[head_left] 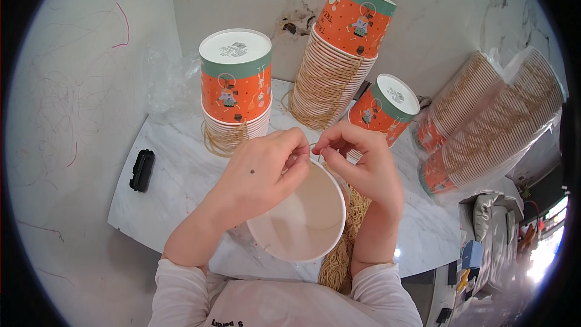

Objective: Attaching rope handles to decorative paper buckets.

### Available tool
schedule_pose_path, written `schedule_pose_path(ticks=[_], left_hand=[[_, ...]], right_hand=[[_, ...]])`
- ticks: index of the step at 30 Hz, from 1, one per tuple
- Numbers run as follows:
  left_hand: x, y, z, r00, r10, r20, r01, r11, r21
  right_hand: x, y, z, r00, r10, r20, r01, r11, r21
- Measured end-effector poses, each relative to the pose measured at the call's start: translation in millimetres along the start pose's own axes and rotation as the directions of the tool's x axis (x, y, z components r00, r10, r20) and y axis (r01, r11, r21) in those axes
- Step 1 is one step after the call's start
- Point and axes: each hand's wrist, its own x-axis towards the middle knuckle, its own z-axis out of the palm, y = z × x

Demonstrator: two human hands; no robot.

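A white-lined paper bucket [290,230] stands in front of me with its open mouth toward me. Over its far rim my two hands are pinched close together. Between them a short bit of tan cord [315,151] shows at the rim. My left hand [269,166] is closed, thumb against fingers, its fingertips partly hidden by the hand. My right hand [363,157] holds the cord between thumb and forefinger. A thick bundle of tan cord [336,263] lies on the table along the bucket's right side, partly under my right forearm.
Upside-down orange and green bucket stacks with cord handles stand behind: a short one [236,79], a tall one [339,54], another [387,106]. Plastic-wrapped stacks [493,121] lean at right. A black clip-like object [142,170] lies on the marble-patterned table [175,163]; clear plastic [172,88] sits by the wall.
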Motion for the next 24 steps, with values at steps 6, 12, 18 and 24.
schedule_pose_path(ticks=[6,12,18,24], left_hand=[[-1.1,-7.0,-1.6,0.999,0.028,-0.035,-0.024,0.995,0.093],[1.4,-3.5,-1.9,0.993,-0.111,-0.042,0.112,0.994,0.013],[0.8,-9.4,0.1,0.975,-0.223,-0.02,0.216,0.962,-0.164],[4.9,-12.3,-11.6,0.966,-0.254,0.045,0.252,0.967,0.045]], right_hand=[[-0.2,-9.1,5.4,0.976,0.187,0.107,-0.205,0.961,0.183],[-5.9,-17.6,18.9,0.989,0.138,0.052,-0.137,0.99,-0.019],[-4.7,-22.9,26.9,0.976,0.216,-0.035,-0.219,0.956,-0.195],[-2.1,-17.3,26.1,0.993,0.115,0.038,-0.107,0.979,-0.175]])
